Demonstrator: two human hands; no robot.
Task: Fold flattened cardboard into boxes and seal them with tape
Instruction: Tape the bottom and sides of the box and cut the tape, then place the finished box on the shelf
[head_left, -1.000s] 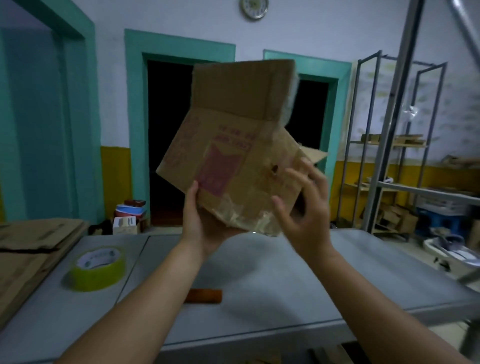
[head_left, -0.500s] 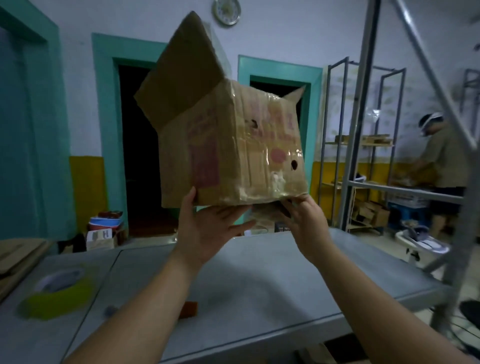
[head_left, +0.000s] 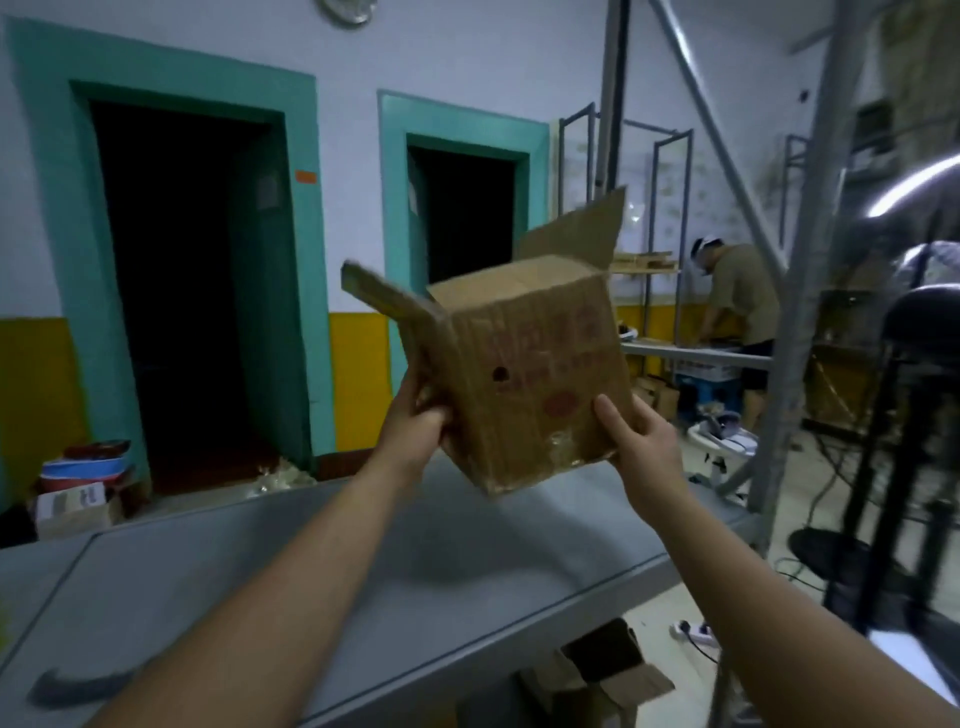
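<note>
At centre frame, held clear above the grey counter, is the cardboard box, already opened out into a cube and tilted, its lowest corner pointing down at the counter without touching it. The left hand grips the box's left edge, fingers curled round the cardboard just under a loose flap that sticks out toward the left of the frame. The right hand holds the lower right corner, thumb laid flat on the printed front face, the other fingers hidden behind the box. A second flap stands up at the far top corner, so the top is open. There are shiny patches near the bottom edge, possibly old tape, though I cannot tell whether that seam is sealed. No tape roll shows in this view. Step in hand, as I read it: forming is done and the box is being turned for a check before closing. The next move probably calls for setting it square on the counter, folding the loose flaps in, pinning them with one hand and freeing the other for tape. At right of frame another person bends over a shelf rack; more cartons sit under the counter.
</note>
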